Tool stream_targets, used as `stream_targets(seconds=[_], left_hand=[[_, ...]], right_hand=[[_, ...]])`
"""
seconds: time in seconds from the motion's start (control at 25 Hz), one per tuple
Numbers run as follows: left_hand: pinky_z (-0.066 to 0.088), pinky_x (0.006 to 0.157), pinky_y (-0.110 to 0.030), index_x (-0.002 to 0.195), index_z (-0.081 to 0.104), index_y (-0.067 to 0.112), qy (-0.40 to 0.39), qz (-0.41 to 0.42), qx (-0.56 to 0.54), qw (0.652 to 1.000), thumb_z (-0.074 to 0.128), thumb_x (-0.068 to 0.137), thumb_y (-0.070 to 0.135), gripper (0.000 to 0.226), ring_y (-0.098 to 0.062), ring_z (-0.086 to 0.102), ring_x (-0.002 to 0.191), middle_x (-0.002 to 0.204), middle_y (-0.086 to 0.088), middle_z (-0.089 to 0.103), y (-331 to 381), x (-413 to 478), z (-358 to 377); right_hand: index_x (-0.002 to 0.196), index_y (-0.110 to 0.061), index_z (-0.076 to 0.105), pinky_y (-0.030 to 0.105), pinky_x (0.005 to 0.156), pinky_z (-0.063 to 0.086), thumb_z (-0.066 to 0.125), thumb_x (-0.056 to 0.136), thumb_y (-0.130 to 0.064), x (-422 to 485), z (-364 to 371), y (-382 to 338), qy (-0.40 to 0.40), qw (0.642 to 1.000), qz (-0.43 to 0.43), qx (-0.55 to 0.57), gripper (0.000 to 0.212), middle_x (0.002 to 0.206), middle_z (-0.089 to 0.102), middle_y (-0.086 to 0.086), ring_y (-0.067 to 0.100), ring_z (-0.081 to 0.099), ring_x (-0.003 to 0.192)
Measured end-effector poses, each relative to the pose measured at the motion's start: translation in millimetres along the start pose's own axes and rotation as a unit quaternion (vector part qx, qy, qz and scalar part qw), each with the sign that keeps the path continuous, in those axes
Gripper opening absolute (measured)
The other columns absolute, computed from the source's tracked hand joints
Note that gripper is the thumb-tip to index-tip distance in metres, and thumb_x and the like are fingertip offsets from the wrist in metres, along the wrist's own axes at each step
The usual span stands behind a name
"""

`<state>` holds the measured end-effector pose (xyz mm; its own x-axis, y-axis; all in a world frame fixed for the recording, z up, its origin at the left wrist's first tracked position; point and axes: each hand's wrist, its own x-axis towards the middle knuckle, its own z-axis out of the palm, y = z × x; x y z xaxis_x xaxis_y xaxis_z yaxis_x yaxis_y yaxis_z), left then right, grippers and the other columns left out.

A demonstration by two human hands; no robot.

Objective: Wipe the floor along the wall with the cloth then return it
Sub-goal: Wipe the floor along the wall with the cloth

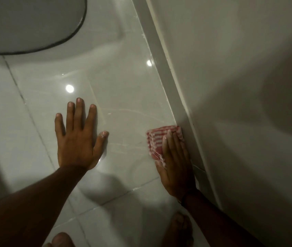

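Observation:
A folded red-and-white striped cloth (pixel 156 140) lies on the glossy white tiled floor (pixel 123 86), its far corner touching the grey skirting (pixel 170 82) at the foot of the wall (pixel 239 86). My right hand (pixel 175 163) lies flat on the near part of the cloth, fingers together, pressing it onto the floor beside the skirting. My left hand (pixel 79 138) rests flat on the tile to the left, fingers spread, holding nothing. The part of the cloth under my right hand is hidden.
A grey mat with a dark rim (pixel 31 25) lies at the top left. My bare foot (pixel 179 229) and a knee (pixel 61 239) show at the bottom edge. Dark grout lines cross the floor. The wall runs diagonally from top centre to bottom right.

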<state>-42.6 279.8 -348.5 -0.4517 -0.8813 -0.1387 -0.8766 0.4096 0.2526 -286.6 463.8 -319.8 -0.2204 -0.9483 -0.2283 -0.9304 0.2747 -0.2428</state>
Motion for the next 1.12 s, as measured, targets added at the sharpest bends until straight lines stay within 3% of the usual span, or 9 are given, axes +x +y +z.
stream_targets(seconds=[0.24,0.48,0.64,0.96,1.04,1.12], left_hand=[[0.0,0.134,-0.062,0.174,0.018,0.015,0.005,0.002,0.013,1.0,0.034,0.104,0.059,0.084,-0.036,0.0,0.17,0.184,-0.016,0.004,-2,-2,2],[-0.003,0.135,-0.058,0.174,0.018,0.018,0.0,-0.005,0.024,1.0,0.034,0.104,0.06,0.083,-0.036,0.001,0.17,0.184,-0.016,0.005,-1,0,2],[-0.004,0.135,-0.057,0.174,0.017,0.02,0.002,-0.008,0.013,1.0,0.033,0.105,0.059,0.081,-0.034,0.0,0.171,0.184,-0.014,0.004,0,-1,0],[0.0,0.135,-0.059,0.174,0.018,0.019,0.009,-0.003,-0.009,1.0,0.033,0.105,0.058,0.08,-0.033,0.0,0.171,0.184,-0.014,0.005,1,-1,-1],[0.001,0.135,-0.061,0.173,0.02,0.018,0.013,-0.008,-0.006,1.0,0.034,0.105,0.057,0.08,-0.034,0.002,0.171,0.184,-0.015,0.006,0,-3,-1],[0.002,0.135,-0.061,0.173,0.021,0.017,0.014,-0.002,-0.011,1.0,0.034,0.104,0.057,0.08,-0.035,0.003,0.17,0.184,-0.015,0.007,0,-3,0]], right_hand=[[0.162,-0.003,0.026,0.051,0.132,0.02,0.024,0.108,-0.046,157,-20,-33,0.038,0.999,-0.029,-0.003,0.069,0.17,0.026,0.021,0.034,0.021,0.161],[0.164,-0.006,0.015,0.045,0.134,0.007,0.022,0.107,-0.048,266,-32,-56,0.041,0.999,-0.026,-0.022,0.071,0.174,0.016,0.018,0.03,0.012,0.163],[0.164,-0.006,0.018,0.048,0.133,0.015,0.025,0.108,-0.043,207,-25,-45,0.054,0.998,-0.019,0.004,0.068,0.173,0.02,0.018,0.03,0.016,0.162],[0.154,0.001,0.043,0.059,0.117,0.042,0.053,0.097,-0.028,-84,26,10,0.014,0.996,0.071,-0.054,0.065,0.166,0.035,0.019,0.039,0.039,0.153],[0.151,0.003,0.047,0.059,0.117,0.041,0.052,0.095,-0.029,-99,29,9,-0.007,0.995,0.083,-0.059,0.064,0.164,0.036,0.019,0.04,0.044,0.149],[0.155,0.0,0.041,0.058,0.12,0.038,0.05,0.098,-0.03,-80,22,3,-0.016,0.995,0.078,-0.052,0.066,0.168,0.031,0.018,0.039,0.036,0.154]])
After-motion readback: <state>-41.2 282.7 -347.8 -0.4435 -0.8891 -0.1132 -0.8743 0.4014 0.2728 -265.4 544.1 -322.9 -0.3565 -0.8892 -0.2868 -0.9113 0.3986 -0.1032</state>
